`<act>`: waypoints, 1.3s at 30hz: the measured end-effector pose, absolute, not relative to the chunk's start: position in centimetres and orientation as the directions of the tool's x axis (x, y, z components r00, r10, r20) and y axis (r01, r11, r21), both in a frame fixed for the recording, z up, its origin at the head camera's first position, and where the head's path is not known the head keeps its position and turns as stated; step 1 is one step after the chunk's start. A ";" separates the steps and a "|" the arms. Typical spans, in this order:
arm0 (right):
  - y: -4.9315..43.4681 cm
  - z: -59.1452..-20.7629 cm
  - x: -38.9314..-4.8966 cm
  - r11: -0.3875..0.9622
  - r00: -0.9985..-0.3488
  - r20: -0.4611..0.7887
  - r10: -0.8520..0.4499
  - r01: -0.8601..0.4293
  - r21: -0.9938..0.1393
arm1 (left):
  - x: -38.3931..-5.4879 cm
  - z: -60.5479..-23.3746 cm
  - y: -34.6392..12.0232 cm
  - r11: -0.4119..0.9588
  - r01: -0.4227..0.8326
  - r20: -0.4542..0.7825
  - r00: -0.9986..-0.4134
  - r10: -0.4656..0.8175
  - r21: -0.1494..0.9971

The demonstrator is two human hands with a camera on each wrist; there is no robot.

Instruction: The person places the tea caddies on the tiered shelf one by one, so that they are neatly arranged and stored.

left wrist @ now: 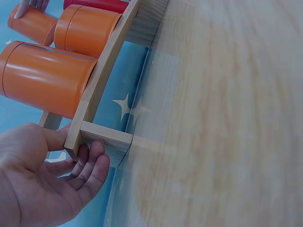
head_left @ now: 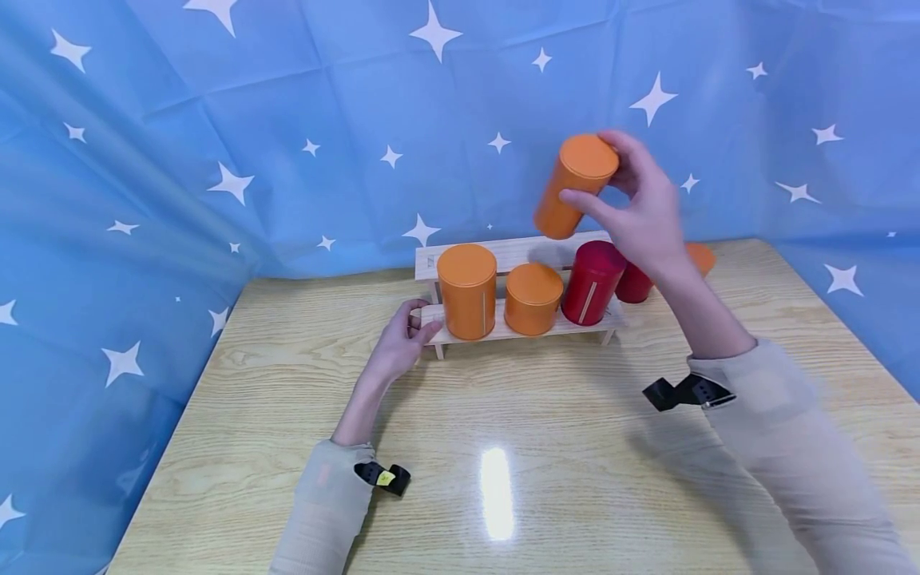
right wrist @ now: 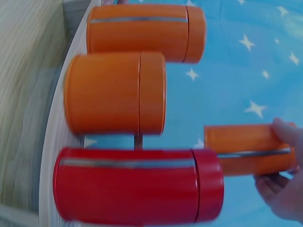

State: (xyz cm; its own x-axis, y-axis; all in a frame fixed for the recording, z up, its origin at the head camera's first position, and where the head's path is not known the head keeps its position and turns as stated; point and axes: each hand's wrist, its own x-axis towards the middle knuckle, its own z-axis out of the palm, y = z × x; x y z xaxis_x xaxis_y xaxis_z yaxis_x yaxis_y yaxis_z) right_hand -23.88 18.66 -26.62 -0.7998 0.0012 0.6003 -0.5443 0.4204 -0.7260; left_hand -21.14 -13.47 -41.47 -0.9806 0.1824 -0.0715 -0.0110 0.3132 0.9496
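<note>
My right hand (head_left: 642, 209) grips an orange canister (head_left: 571, 188) near its lid, thumb on one side and fingers on the other. The canister is tilted and hangs above the back step of a two-step wooden rack (head_left: 513, 254). With the left hand (head_left: 404, 339) I hold the left end of the rack's front step, thumb above and fingers curled beneath, as the left wrist view shows. On that step stand a tall orange canister (head_left: 467, 291), a short orange canister (head_left: 533, 299) and a red canister (head_left: 593, 283), all upright with lids on.
Behind my right forearm, at the rack's right end, another red canister (head_left: 634, 284) and an orange one (head_left: 699, 257) are partly hidden. The wood-grain table (head_left: 302, 383) carries the rack near its back edge. A blue star-patterned cloth (head_left: 345, 128) hangs behind.
</note>
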 end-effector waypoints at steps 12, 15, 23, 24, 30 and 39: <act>14.3 -26.9 -24.2 0.399 -0.823 0.555 -0.122 -0.553 -0.731 | -21.3 -41.6 -13.6 0.286 -0.001 -0.059 -0.979 0.195 0.958; 13.2 -27.2 -24.6 0.394 -0.824 0.548 -0.143 -0.555 -0.733 | -21.3 -41.6 -13.6 0.288 -0.001 -0.060 -0.979 0.194 0.958; 11.1 -27.8 -25.6 0.370 -0.837 0.509 -0.202 -0.546 -0.751 | -21.3 -41.6 -13.6 0.298 -0.009 -0.069 -0.979 0.189 0.955; 10.9 -27.8 -25.7 0.365 -0.839 0.504 -0.205 -0.544 -0.756 | -21.3 -41.7 -13.6 0.300 -0.009 -0.068 -0.980 0.187 0.954; 9.8 -28.2 -26.7 0.392 -0.869 0.452 -0.202 -0.494 -0.776 | -21.4 -41.7 -13.5 0.303 -0.011 -0.070 -0.980 0.185 0.953; 8.3 -28.9 -27.5 0.419 -0.900 0.376 -0.220 -0.436 -0.797 | -21.4 -41.7 -13.6 0.301 -0.018 -0.076 -0.981 0.181 0.953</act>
